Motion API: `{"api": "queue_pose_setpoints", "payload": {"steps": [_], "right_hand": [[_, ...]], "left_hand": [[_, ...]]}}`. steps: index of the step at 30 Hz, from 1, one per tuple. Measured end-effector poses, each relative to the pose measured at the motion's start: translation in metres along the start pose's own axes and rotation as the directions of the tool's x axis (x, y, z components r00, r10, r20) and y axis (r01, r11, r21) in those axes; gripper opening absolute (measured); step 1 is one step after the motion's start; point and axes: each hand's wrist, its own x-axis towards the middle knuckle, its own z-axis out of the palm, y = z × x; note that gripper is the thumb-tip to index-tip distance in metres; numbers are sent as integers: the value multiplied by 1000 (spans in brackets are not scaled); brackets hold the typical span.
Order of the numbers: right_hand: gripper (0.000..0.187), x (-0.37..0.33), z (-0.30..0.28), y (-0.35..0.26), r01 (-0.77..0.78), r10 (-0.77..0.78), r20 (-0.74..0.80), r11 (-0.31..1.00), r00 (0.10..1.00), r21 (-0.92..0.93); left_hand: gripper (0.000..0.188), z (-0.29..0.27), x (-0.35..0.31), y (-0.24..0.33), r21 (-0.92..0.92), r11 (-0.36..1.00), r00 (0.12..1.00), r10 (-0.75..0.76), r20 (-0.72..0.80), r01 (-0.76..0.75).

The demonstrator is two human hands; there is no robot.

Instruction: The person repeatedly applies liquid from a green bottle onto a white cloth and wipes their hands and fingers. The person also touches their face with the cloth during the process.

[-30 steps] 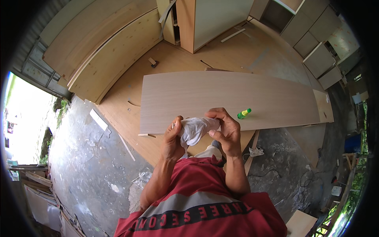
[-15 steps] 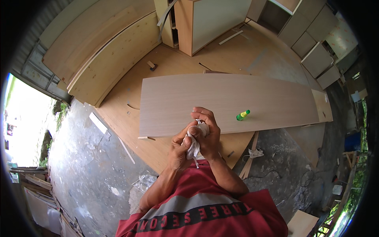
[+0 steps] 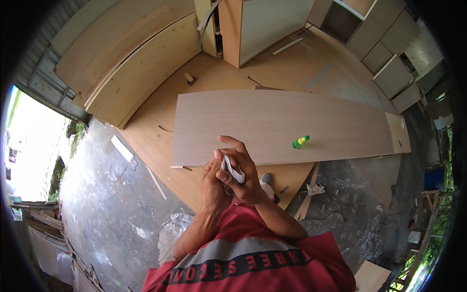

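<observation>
Close in front of my chest, a crumpled white cloth [image 3: 235,171] is bunched between my two hands. My right hand [image 3: 245,180] wraps round it, its thumb pressed over the cloth and its index finger partly raised. Against its other side my left hand [image 3: 214,187] is closed, thumb up; part of the cloth is hidden in the palms. Beyond the hands lies a long, pale wood-grain panel [image 3: 282,117]. On its right half a small green bottle with a yellow band [image 3: 301,142] lies or leans; I cannot tell which.
Under the panel is a larger brown board [image 3: 151,141] on the grey concrete floor [image 3: 112,194]. Curved wooden panels [image 3: 146,63] stand at the far left, and a cabinet [image 3: 267,29] at the back. Crumpled clear plastic [image 3: 179,223] lies at my left, thin wood strips [image 3: 307,197] at my right.
Both hands have shifted slightly left, with the cloth now folded more tightly and less of it hanging out. A shoe has come into view beside my right wrist.
</observation>
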Motion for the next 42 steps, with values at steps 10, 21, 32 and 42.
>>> {"api": "queue_pose_setpoints", "payload": {"steps": [10,21,32,42], "right_hand": [[80,21,-65,-28,204,-194,97,676,976,-708],[14,34,-60,-54,691,-424,550,513,720,-509],[80,49,-95,-70,626,-548,368,415,751,-660],[54,60,-84,-55,660,-402,525,505,750,-556]], "left_hand": [[50,2,-16,21,674,729,976,-42,215,-117],[26,-7,-22,23,645,673,802,-578,152,362],[57,-22,-20,42,98,835,836,-547,40,541],[49,16,-41,40,341,854,852,-478,215,393]]}}
